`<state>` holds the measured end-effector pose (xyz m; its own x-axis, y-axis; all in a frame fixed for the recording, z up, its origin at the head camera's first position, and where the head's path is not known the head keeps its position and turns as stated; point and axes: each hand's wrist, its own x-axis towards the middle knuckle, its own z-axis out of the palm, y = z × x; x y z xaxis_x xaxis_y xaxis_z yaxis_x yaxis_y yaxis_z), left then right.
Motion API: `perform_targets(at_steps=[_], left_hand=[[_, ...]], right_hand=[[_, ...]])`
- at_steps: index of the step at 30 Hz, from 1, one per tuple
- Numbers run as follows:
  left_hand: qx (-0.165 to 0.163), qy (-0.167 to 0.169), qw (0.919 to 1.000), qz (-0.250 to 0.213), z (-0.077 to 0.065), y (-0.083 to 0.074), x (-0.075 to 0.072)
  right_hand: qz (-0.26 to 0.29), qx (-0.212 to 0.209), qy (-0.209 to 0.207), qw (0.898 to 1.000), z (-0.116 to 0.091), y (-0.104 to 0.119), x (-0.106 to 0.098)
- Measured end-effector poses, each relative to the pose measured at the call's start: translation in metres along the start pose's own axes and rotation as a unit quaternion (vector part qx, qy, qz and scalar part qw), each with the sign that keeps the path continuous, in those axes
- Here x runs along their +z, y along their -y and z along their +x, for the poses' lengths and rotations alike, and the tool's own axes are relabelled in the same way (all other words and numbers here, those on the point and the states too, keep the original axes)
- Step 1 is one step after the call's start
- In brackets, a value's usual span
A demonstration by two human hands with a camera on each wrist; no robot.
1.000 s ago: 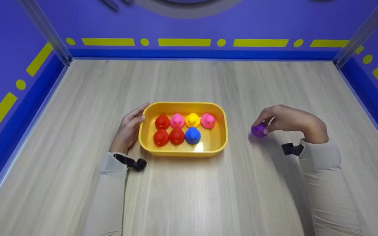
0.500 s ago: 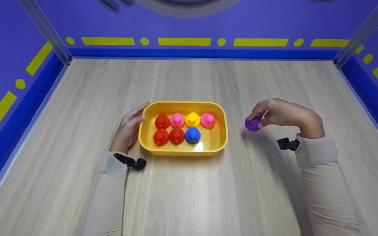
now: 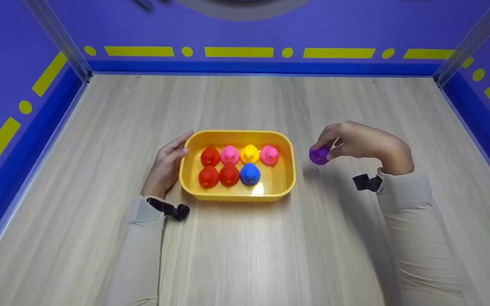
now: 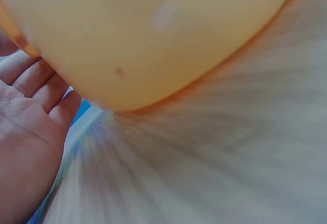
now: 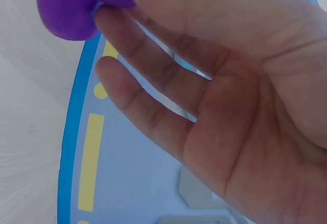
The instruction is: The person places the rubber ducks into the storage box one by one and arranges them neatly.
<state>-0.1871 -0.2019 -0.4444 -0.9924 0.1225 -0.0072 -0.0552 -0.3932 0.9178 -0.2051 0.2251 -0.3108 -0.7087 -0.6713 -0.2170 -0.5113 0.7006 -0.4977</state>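
Observation:
My right hand [image 3: 355,140] pinches a purple rubber duck [image 3: 317,156] between thumb and fingertips, above the table just right of the yellow plastic bin. In the right wrist view the purple duck [image 5: 66,9] shows only in part, at the top edge. My left hand [image 3: 164,165] holds the left end of the yellow bin [image 3: 238,198], thumb over the rim and fingers along the outside. Two rows of rubber ducks stand in the bin: a red one [image 3: 210,156], two pink, a yellow one [image 3: 250,154], two more red, and a blue one [image 3: 250,174] at the front.
The bin stands on a pale wood-grain table [image 3: 253,250]. Blue panels with yellow dashes enclose the table at the back [image 3: 245,34] and both sides. A black camera strap [image 3: 169,209] sits on each wrist.
My right hand has carried the purple duck leftward and a little away from me, closer to the bin. The left hand and the bin have stayed in place.

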Motion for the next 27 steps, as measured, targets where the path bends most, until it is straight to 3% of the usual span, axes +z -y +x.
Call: perform_targets(at_steps=[8,16,27], left_hand=[[0.000,0.004,1.0000,0.003,0.000,0.000,0.000],[0.004,-0.006,1.0000,-0.004,0.001,0.001,-0.001],[0.004,-0.007,0.9999,-0.009,0.000,0.001,0.000]], right_hand=[[0.001,-0.024,-0.010,1.000,0.009,0.006,0.002],[-0.011,-0.077,-0.020,0.997,0.019,0.014,0.008],[-0.011,-0.095,-0.016,0.995,0.028,0.025,0.009]])
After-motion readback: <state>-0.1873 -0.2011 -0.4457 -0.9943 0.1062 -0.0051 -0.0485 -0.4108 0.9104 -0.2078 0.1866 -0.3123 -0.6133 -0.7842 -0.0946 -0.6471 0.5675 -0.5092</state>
